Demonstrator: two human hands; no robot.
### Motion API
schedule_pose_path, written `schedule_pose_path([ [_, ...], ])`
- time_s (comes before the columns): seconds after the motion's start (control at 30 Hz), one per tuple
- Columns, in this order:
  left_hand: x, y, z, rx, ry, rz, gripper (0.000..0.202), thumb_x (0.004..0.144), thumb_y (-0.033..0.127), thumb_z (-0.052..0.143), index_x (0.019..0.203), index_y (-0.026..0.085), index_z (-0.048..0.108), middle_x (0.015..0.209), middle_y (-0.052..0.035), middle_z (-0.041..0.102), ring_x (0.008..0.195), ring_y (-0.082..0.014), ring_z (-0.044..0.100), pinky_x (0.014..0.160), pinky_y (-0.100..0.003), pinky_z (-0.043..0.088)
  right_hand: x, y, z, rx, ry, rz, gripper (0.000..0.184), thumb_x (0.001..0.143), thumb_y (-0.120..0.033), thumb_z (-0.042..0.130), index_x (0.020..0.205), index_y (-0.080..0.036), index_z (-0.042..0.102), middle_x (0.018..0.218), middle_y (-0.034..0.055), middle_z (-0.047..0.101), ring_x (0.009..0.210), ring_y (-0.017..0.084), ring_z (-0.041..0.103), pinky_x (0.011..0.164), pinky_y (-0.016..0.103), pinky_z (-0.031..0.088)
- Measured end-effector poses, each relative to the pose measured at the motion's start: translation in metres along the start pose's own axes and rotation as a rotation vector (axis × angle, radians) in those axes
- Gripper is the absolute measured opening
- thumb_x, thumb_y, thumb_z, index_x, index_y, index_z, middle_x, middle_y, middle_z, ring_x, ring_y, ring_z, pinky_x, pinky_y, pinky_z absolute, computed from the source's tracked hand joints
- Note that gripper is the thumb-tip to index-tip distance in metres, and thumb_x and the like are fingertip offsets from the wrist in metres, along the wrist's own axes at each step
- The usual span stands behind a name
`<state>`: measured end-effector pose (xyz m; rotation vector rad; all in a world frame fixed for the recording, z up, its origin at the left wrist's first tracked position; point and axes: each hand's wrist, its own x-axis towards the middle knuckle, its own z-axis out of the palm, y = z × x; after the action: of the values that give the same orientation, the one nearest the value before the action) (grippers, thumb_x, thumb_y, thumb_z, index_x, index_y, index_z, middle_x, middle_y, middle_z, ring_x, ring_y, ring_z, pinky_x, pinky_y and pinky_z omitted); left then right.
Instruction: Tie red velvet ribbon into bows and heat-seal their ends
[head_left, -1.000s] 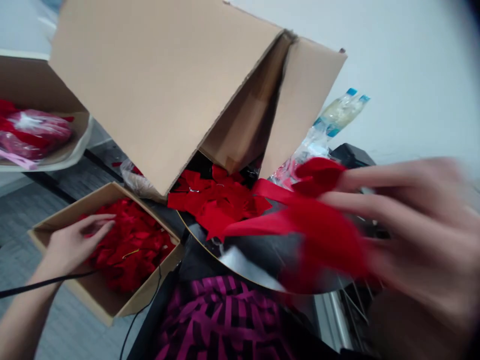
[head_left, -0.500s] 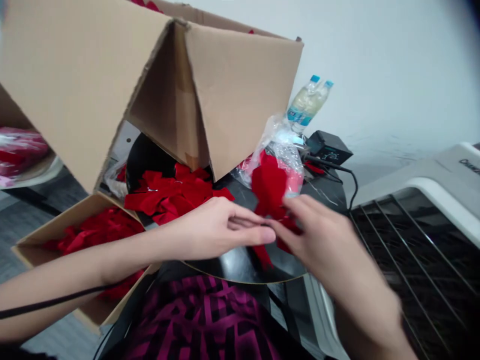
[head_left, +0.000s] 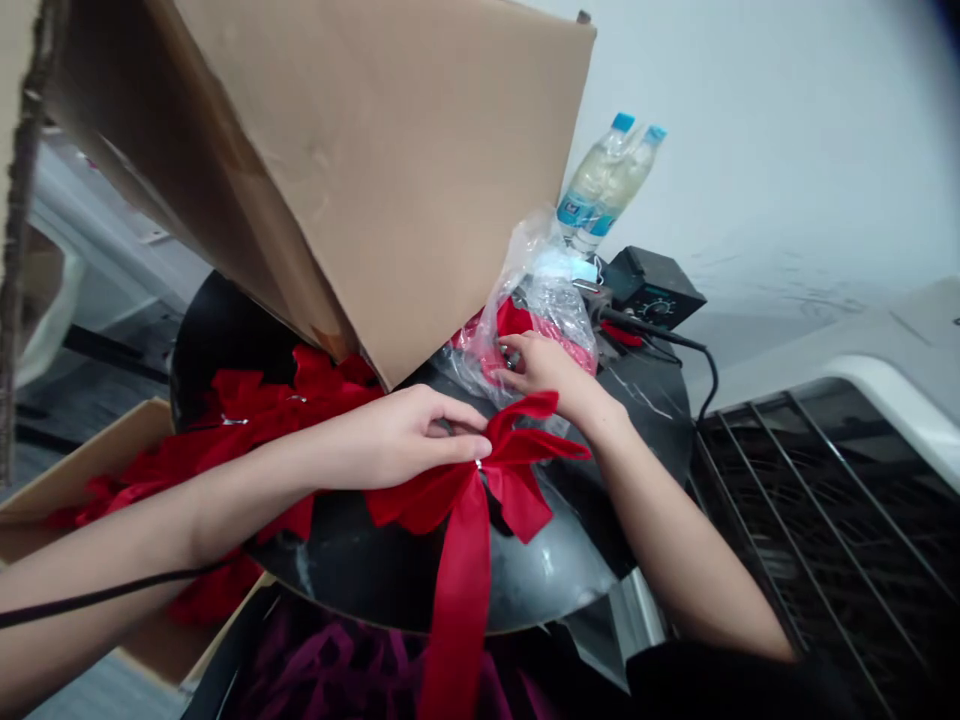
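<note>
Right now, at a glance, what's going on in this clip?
A person is working on a red satin ribbon bow on a glossy black round surface. Their left hand pinches the bow's knot, while their right hand rests against a clear plastic bag holding red material. Loose red ribbon pieces lie nearby, beneath a tilted brown cardboard box.

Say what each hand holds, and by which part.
The left hand pinches the red ribbon bow at its centre; the right hand touches a clear plastic bag, grasp unclear.
</note>
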<state>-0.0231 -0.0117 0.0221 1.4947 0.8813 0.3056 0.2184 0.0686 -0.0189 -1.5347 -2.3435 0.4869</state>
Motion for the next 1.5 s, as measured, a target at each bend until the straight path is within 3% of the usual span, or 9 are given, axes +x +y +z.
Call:
schedule_pose_path([
  [0.2,0.027,-0.013,-0.008,0.31,-0.104,0.057,0.035,0.087,0.04,0.079,0.115,0.019,0.08,0.096,-0.0064,0.084,0.089,-0.0223,0.081,0.08,-0.027,0.06,0.004,0.008,0.015,0.09,-0.028,-0.029,0.042,0.083,-0.011,0.071,0.125,-0.016,0.066,0.104,0.007,0.071,0.082,0.018,0.065,0.083,0.034,0.053],
  [0.3,0.032,-0.02,-0.008,0.3,-0.028,0.111,0.036,0.087,0.039,0.079,0.116,0.018,0.08,0.098,-0.0077,0.084,0.092,-0.022,0.081,0.084,-0.029,0.062,0.003,0.011,0.007,0.124,-0.007,-0.036,0.028,0.08,-0.008,0.067,0.106,-0.017,0.071,0.096,0.006,0.07,0.081,0.019,0.063,0.082,0.036,0.051],
  [0.43,0.033,-0.02,-0.006,0.087,0.208,0.094,0.032,0.088,0.04,0.08,0.111,0.017,0.08,0.097,-0.0082,0.082,0.092,-0.0219,0.079,0.086,-0.032,0.064,-0.009,0.009,-0.018,0.24,0.093,-0.024,0.017,0.08,-0.004,0.063,0.088,-0.019,0.063,0.1,0.0054,0.072,0.089,0.02,0.068,0.083,0.035,0.053],
  [0.63,0.035,-0.009,-0.001,-0.625,0.164,0.012,0.065,0.085,0.04,0.086,0.14,0.016,0.061,0.1,-0.0108,0.083,0.092,-0.0264,0.082,0.076,-0.035,0.069,-0.042,-0.021,-0.034,0.664,0.143,-0.304,0.018,0.087,-0.009,0.075,0.087,-0.023,0.064,0.109,0.0034,0.074,0.103,0.018,0.071,0.09,0.032,0.058],
  [0.83,0.037,-0.012,0.001,-0.628,0.299,0.046,0.037,0.074,0.019,0.095,0.106,0.013,0.078,0.086,-0.0051,0.083,0.084,-0.0192,0.082,0.074,-0.023,0.069,-0.055,-0.024,-0.032,0.727,-0.068,-0.274,0.047,0.091,-0.013,0.075,0.132,-0.032,0.062,0.149,0.006,0.059,0.136,0.024,0.061,0.108,0.037,0.057],
  [0.93,0.033,-0.008,0.002,-0.536,0.339,0.062,0.021,0.077,0.022,0.092,0.09,0.014,0.079,0.068,-0.0012,0.078,0.065,-0.018,0.08,0.057,-0.019,0.066,-0.057,-0.026,-0.034,0.796,-0.113,-0.068,0.082,0.083,-0.022,0.087,0.152,-0.036,0.046,0.139,0.0071,0.066,0.112,0.022,0.074,0.088,0.032,0.066],
  [1.1,0.026,-0.003,0.006,-0.452,0.378,0.026,0.035,0.085,0.029,0.086,0.114,0.012,0.079,0.043,0.0045,0.065,0.033,-0.0148,0.063,0.033,-0.016,0.051,-0.053,-0.035,-0.03,0.922,-0.03,0.082,0.032,0.083,-0.027,0.088,0.11,-0.026,0.072,0.09,0.0003,0.073,0.061,0.013,0.069,0.049,0.022,0.059],
  [1.3,0.028,-0.007,0.006,-0.481,0.46,0.253,0.023,0.078,0.013,0.089,0.1,0.019,0.086,0.094,-0.0011,0.086,0.089,-0.02,0.084,0.083,-0.023,0.069,-0.051,-0.032,-0.029,0.924,0.153,-0.056,0.023,0.082,-0.02,0.087,0.102,-0.026,0.078,0.095,0.001,0.071,0.074,0.013,0.069,0.058,0.024,0.062],
  [1.5,0.03,-0.012,0.007,-0.347,0.596,0.38,0.017,0.075,0.013,0.091,0.087,0.024,0.087,0.089,0.0009,0.086,0.086,-0.0193,0.083,0.086,-0.026,0.068,-0.059,-0.032,-0.032,0.781,0.168,-0.198,0.018,0.083,-0.015,0.086,0.096,-0.025,0.079,0.113,0.0049,0.076,0.126,0.022,0.067,0.096,0.032,0.062],
])
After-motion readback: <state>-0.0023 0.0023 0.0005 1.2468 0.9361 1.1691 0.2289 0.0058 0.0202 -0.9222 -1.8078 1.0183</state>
